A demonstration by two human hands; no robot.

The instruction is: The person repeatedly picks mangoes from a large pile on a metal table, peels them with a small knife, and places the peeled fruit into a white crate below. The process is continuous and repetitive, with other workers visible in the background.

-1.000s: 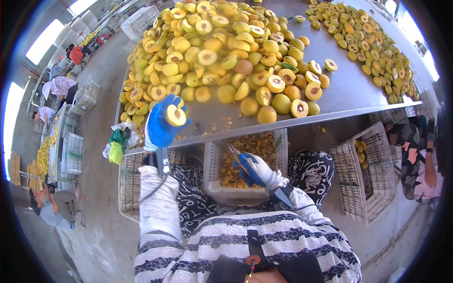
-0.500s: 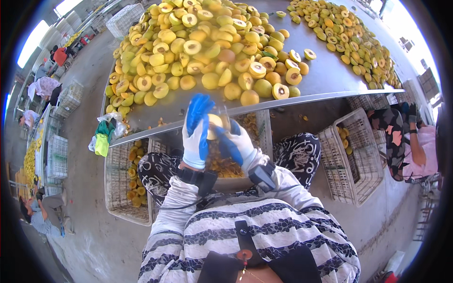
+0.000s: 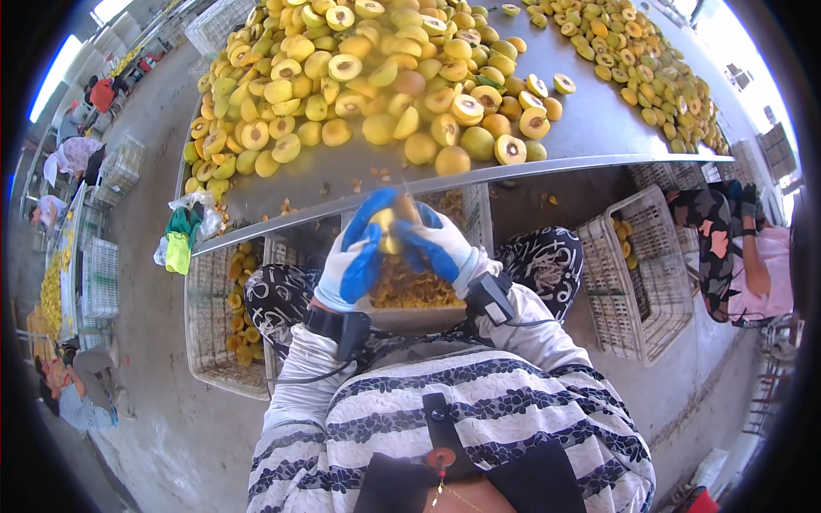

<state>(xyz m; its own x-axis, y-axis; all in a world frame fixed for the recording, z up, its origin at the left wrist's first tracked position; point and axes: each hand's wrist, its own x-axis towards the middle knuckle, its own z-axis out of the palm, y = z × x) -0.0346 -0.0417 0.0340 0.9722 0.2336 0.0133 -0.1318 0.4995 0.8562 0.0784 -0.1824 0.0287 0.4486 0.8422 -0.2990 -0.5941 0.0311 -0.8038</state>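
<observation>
Both of my hands wear white gloves with blue coating. My left hand (image 3: 352,256) is closed round a yellow peach half (image 3: 387,231), held up just in front of the table edge. Against the peach's right side is my right hand (image 3: 438,246), its fingers curled and partly smeared by motion. A blurred brownish shape shows above those fingers; what it is I cannot make out. Below the hands, between my knees, a container (image 3: 419,318) holds yellow peels and scraps. Beyond the table edge lies a large heap of whole and halved peaches (image 3: 346,67), some with pits showing.
The metal table (image 3: 547,128) carries a second peach heap (image 3: 637,73) at right. Plastic crates (image 3: 198,321) stand at my left and right (image 3: 629,299). Plastic bags and green cloth (image 3: 180,235) hang at the table's left corner. A person in pink (image 3: 765,278) sits at right; others work at left.
My hands have come slightly down and toward me. My left hand has turned, its blue fingers now curling over the peach half. The view has shifted a little.
</observation>
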